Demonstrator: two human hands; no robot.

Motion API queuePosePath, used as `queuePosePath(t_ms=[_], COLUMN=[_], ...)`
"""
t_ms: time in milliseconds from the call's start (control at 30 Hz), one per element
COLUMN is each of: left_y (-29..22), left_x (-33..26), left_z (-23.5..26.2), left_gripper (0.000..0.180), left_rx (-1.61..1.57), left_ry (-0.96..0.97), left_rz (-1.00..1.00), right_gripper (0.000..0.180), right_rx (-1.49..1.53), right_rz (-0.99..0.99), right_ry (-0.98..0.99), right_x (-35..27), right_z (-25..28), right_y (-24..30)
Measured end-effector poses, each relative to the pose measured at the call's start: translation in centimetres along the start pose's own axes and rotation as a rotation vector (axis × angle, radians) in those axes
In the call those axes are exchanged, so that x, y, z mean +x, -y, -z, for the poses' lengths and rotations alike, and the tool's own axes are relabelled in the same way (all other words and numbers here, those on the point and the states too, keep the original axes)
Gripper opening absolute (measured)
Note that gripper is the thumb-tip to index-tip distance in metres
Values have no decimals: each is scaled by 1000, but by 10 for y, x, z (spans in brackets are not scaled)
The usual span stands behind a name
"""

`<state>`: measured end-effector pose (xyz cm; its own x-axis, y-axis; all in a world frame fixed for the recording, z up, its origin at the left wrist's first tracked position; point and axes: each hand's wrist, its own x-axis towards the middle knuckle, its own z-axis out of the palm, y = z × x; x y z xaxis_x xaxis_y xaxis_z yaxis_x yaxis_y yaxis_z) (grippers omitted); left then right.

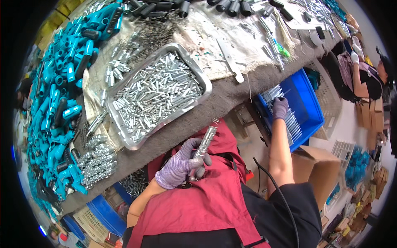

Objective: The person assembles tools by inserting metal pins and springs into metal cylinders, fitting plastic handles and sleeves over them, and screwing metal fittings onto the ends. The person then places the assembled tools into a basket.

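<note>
1. Gripping a metal rod (205,142), my left hand (180,165) closes around its lower end; the rod tilts up toward the table edge (231,97).
2. I see my right hand (280,108) reaching into the blue bin (308,105), fingers curled on silver parts (291,122); its grasp I cannot tell.
3. A steel tray (124,124) sits above the rod.

Left hand (178,165): gloved, wrapped around a metal rod (205,142) with a spring at its tip, held over the red apron (206,198).
Right hand (280,108): gloved, reaching into the blue bin (308,103) (onto 1 row of metal parts).
Bench: steel tray (159,93) of small pins, teal handles (58,91) heaped alongside.
</note>
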<state>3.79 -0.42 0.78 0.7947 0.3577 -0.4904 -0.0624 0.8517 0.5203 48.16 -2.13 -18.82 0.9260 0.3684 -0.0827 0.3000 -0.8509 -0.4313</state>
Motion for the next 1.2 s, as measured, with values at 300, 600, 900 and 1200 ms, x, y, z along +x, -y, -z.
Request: queuePosePath(t_ms=[300, 600, 900, 1200], left_y=[-35, -38, -24, -20], left_x=[-11, -40, -58, -67], left_z=[-4, 12, 28, 26], left_gripper=[54, 68, 69, 47], left_rx=[-83, -157, -315, -153], left_ry=[-20, -107, -150, -309], left_rz=[-259, -518, -545, -456], right_gripper=[20, 27, 31, 25], right_rx=[734, 551, 987, 1110], right_rz=[1272, 618, 0, 103], right_ry=[1164, 1757, 1870, 1481], right_x=[-169, -221, -256, -252], right_z=[182, 146, 105, 119], right_y=[192, 263, 252, 258])
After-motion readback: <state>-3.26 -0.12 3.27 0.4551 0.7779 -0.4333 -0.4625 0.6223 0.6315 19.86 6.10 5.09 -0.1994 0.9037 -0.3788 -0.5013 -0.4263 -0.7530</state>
